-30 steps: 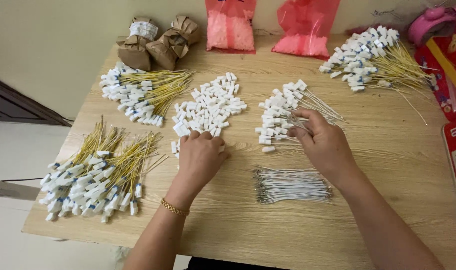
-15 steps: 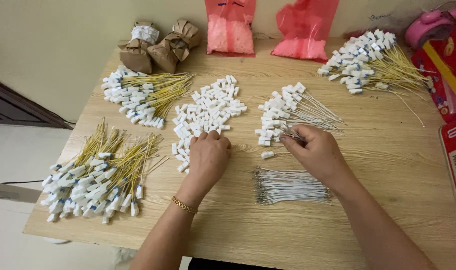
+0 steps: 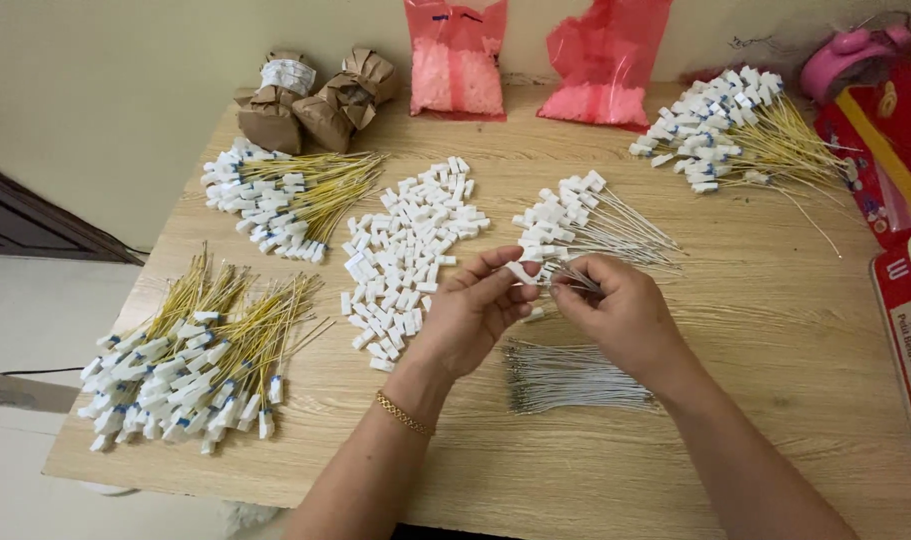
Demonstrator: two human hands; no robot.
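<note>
My left hand (image 3: 470,310) is raised over the table, pinching a small white plastic block (image 3: 522,272) between thumb and fingers. My right hand (image 3: 615,310) is close beside it, holding a thin grey wire (image 3: 572,281) by its end at the block. Just left of the hands lies a heap of loose white blocks (image 3: 405,250). Behind the hands is a pile of white blocks with grey wires attached (image 3: 575,225). Below the hands lies a bundle of bare grey wires (image 3: 570,378). A gold bracelet (image 3: 403,412) is on my left wrist.
Three piles of yellow-wired white tags lie on the wooden table (image 3: 755,330): front left (image 3: 195,355), back left (image 3: 280,195), back right (image 3: 735,130). Brown paper parcels (image 3: 310,95) and two red plastic bags (image 3: 535,65) stand at the back. Red boxes (image 3: 900,250) are at the right edge.
My left hand lifted off the loose-block heap with one block. My right hand left the wired pile with a wire. Both hands came together above the table's middle.
</note>
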